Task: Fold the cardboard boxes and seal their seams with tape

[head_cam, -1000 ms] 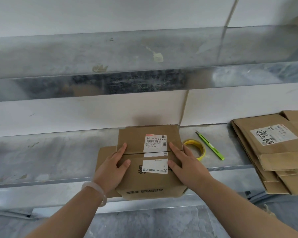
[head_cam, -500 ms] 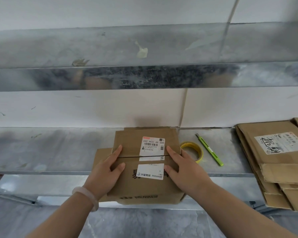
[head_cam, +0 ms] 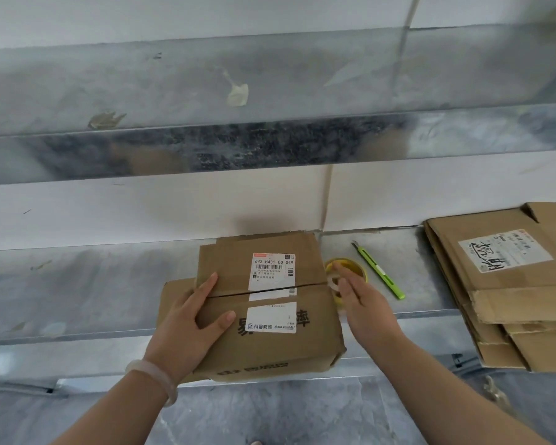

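Left hand flat on a creased cardboard box labelled "642 H431-00 049"; right hand open by a yellow tape roll.

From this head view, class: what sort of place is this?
Probably a packing bench: a stack of flattened cartons beside a tape roll and green box cutter on a metal shelf.
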The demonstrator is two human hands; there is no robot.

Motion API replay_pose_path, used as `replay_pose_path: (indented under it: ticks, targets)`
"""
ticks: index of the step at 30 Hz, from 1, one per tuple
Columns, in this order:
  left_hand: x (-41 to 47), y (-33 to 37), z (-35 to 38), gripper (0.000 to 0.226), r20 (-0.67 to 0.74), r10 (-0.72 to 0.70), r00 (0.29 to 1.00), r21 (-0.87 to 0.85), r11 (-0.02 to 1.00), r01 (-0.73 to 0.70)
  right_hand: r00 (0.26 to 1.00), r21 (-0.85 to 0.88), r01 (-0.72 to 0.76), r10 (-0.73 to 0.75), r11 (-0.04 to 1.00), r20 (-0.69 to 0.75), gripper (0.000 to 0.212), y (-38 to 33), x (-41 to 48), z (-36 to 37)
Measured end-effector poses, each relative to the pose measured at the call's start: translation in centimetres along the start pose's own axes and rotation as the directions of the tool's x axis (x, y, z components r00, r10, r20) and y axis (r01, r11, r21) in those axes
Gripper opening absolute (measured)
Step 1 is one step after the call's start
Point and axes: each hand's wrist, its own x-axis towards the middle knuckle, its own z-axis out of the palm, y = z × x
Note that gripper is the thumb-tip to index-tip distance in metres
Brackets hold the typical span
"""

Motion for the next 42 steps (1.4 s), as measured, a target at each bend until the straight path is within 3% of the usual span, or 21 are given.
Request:
replay_pose_path:
  ticks: [2, 4, 6, 9, 12, 14, 16, 19, 22, 24, 26, 30, 33, 37, 40, 42]
  targets:
    - [0.1, -0.1, 0.0, 0.08, -0.05, 0.093, 0.994, 0.186, 0.979, -0.082, 0.998, -0.28, -0.018, 0.002, 0.96, -0.058, 0.044, 2.2, 0.3, -0.1]
    - [0.4, -0.1, -0.2, 0.078, -0.06, 0.22, 0.974, 0.348, 0.919, -0.186, 0.999, -0.562, 0.052, -0.034, 0.825, 0.041, 0.051, 4.1, 0.3, 0.4]
    - [0.7, 0.0, -0.4, 0.076, -0.03, 0.318, 0.948, 0.392, 0.876, -0.281, 0.996, -0.636, 0.087, -0.061, 0.767, 0.062, 0.048, 4.9, 0.5, 0.6]
    - [1.2, 0.1, -0.4, 0.071, 0.051, 0.415, 0.908, 0.354, 0.843, -0.405, 0.989, -0.644, 0.092, -0.146, 0.76, -0.031, 0.023, 4.3, 0.8, 0.4]
    - [2.1, 0.4, -0.9, 0.063, 0.045, 0.486, 0.873, 0.378, 0.8, -0.465, 0.969, -0.473, 0.016, -0.131, 0.881, -0.21, 0.015, 3.3, 0.2, -0.3]
    - [2.5, 0.7, -1.3, 0.06, 0.05, 0.51, 0.859, 0.414, 0.772, -0.483, 0.941, -0.192, -0.031, -0.036, 0.981, -0.336, 0.016, 1.6, -1.0, -1.1]
    - [2.6, 1.0, -1.2, 0.055, 0.072, 0.518, 0.852, 0.442, 0.749, -0.493, 0.919, 0.107, -0.016, 0.057, 0.994, -0.391, 0.013, -0.8, -2.3, -1.7]
    - [2.1, 1.7, -0.2, 0.05, 0.127, 0.499, 0.858, 0.458, 0.738, -0.497, 0.947, 0.484, 0.105, 0.061, 0.868, -0.316, 0.011, -5.2, -3.2, -2.1]
    - [1.6, 2.4, 1.0, 0.05, 0.136, 0.453, 0.881, 0.457, 0.761, -0.461, 0.998, 0.764, -0.055, 0.043, 0.643, 0.035, 0.023, -8.1, -3.1, -0.7]
    - [1.5, 2.7, 1.3, 0.044, 0.085, 0.456, 0.886, 0.401, 0.798, -0.449, 0.975, 0.797, -0.206, 0.049, 0.567, 0.218, 0.035, -8.8, -2.6, 0.8]
    - [1.5, 3.1, 1.4, 0.04, 0.007, 0.413, 0.911, 0.274, 0.875, -0.399, 0.949, 0.803, -0.295, 0.063, 0.518, 0.309, 0.041, -9.0, -1.8, 1.8]
    - [1.7, 4.3, 1.3, 0.066, -0.067, 0.215, 0.974, 0.016, 0.977, -0.215, 0.917, 0.798, -0.357, 0.019, 0.486, 0.399, 0.045, -9.0, -0.2, 1.6]
    - [1.7, 4.7, 1.5, 0.085, -0.043, 0.269, 0.962, 0.058, 0.962, -0.266, 0.879, 0.801, -0.432, -0.004, 0.414, 0.476, 0.043, -9.1, 0.4, 1.4]
    - [1.3, 4.4, 2.1, 0.055, -0.109, 0.326, 0.939, 0.149, 0.939, -0.309, 0.817, 0.793, -0.557, -0.008, 0.247, 0.576, 0.038, -8.9, 1.1, 0.9]
    - [1.6, 4.7, 2.3, 0.05, -0.206, 0.3, 0.932, 0.109, 0.953, -0.283, 0.822, 0.802, -0.529, -0.069, 0.278, 0.566, 0.037, -8.6, 1.3, 0.7]
    - [1.9, 4.9, 2.2, 0.051, -0.218, 0.268, 0.938, 0.055, 0.963, -0.262, 0.862, 0.827, -0.434, -0.101, 0.357, 0.496, 0.048, -8.4, 1.2, 0.7]
